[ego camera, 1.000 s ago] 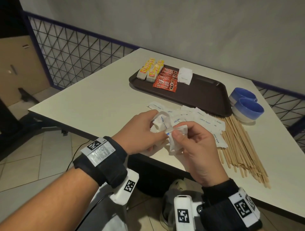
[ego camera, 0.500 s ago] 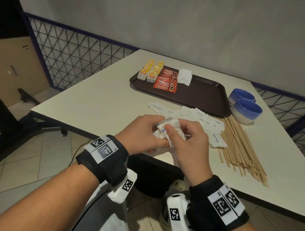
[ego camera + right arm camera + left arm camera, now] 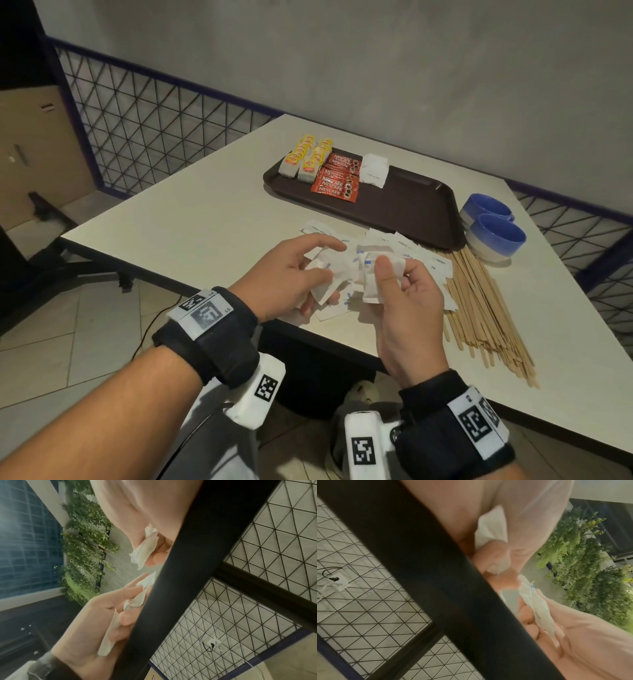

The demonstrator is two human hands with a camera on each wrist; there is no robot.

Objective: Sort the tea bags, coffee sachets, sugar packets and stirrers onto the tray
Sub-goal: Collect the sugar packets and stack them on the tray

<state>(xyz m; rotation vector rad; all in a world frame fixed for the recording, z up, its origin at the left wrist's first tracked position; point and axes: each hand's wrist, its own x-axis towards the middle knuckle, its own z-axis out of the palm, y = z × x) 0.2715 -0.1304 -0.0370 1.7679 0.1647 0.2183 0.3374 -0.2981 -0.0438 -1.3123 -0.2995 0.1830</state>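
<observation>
My left hand (image 3: pixel 301 274) and right hand (image 3: pixel 397 284) meet over the table's near edge. Each holds a small bunch of white sugar packets. The left hand's packets (image 3: pixel 325 281) lie under its curled fingers, with its index finger stretched out; in the left wrist view the fingers pinch a packet (image 3: pixel 491 530). My right thumb presses a stack of packets (image 3: pixel 370 284) against the fingers, also visible as packets (image 3: pixel 145 549). More loose sugar packets (image 3: pixel 407 245) lie on the table just beyond. The brown tray (image 3: pixel 418 205) carries tea bags (image 3: pixel 305 161), red coffee sachets (image 3: pixel 337 180) and sugar packets (image 3: pixel 375 169). Wooden stirrers (image 3: pixel 479 308) lie to the right.
Two blue bowls (image 3: pixel 496 236) stand at the tray's right end, just behind the stirrers. The tray's right half is bare. A wire mesh fence (image 3: pixel 154 137) runs behind the white table (image 3: pixel 205 212), whose dark edge crosses both wrist views.
The hands, pressed together half a second ago, have drawn slightly apart. The right hand has turned palm-up with its stack, and the left index finger has lifted.
</observation>
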